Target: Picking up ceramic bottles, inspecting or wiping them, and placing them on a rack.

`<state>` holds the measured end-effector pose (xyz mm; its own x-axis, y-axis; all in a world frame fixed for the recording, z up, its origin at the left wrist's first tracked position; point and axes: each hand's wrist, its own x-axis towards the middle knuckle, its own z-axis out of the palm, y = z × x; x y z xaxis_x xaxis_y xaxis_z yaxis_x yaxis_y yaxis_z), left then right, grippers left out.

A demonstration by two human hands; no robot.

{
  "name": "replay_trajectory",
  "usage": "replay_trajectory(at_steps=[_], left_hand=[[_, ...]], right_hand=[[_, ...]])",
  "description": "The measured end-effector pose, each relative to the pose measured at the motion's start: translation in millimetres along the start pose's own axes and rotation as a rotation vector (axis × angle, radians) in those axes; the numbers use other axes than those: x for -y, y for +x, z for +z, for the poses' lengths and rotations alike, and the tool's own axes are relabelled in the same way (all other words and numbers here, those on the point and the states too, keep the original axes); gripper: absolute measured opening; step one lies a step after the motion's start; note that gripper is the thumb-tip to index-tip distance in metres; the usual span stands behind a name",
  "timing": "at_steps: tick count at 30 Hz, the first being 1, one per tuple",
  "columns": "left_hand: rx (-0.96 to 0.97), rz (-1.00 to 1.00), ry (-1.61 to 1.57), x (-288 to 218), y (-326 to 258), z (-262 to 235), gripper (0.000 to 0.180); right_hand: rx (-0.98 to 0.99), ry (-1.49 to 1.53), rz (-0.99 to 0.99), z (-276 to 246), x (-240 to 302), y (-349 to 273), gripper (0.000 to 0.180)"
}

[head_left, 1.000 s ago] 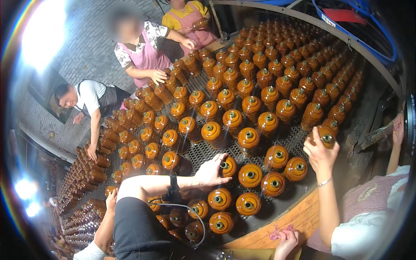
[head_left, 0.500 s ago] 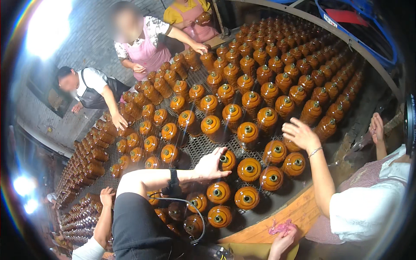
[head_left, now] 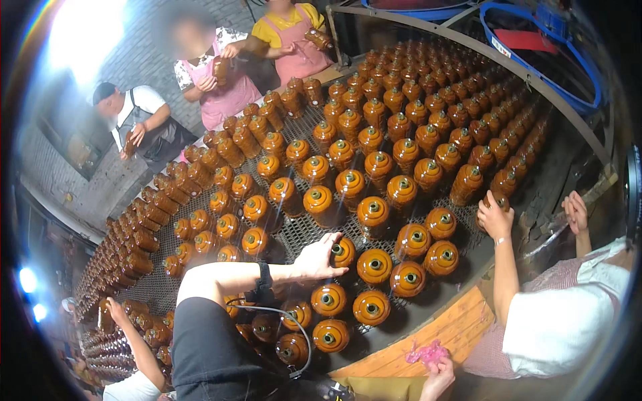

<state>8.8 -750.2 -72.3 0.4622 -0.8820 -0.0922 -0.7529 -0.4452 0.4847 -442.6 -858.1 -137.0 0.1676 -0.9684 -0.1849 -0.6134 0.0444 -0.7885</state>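
Note:
My left hand (head_left: 317, 258) reaches across in front of me, a dark sleeve and a wrist strap on its arm. Thumb and fingers lie round the side of a glossy brown bottle (head_left: 344, 252), which stands upright on a round metal mesh table (head_left: 294, 230). Close beside it are more brown bottles, among them one to its right (head_left: 374, 266) and one just below (head_left: 328, 299). Low in the picture, my right hand (head_left: 438, 375) is closed on a crumpled pink cloth (head_left: 428, 352), held above a wooden board.
Brown bottles stand in dense rows over most of the table. The wooden board (head_left: 394, 344) borders its near right edge. A co-worker's hand (head_left: 495, 215) grips a bottle at the right; others handle bottles at the far side and lower left. A curved metal bar (head_left: 468, 37) arches over the back.
The bottles have shifted slightly leftward in view; my left hand stays at its bottle. The right co-worker's hand has closed on a bottle. Two workers at the far side now hold bottles lifted off the table.

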Motion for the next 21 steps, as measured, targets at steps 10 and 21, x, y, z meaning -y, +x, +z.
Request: replay_trajectory(at_steps=[10, 21], left_hand=[[0.043, -0.011, 0.003, -1, 6, 1, 0.092], [0.026, -0.03, 0.015, 1, 2, -2, 0.09]], right_hand=[[0.658, 1.946, 0.861, -70, 136, 207, 0.086], [1.633, 3.38, 2.798, -67, 51, 85, 0.052]])
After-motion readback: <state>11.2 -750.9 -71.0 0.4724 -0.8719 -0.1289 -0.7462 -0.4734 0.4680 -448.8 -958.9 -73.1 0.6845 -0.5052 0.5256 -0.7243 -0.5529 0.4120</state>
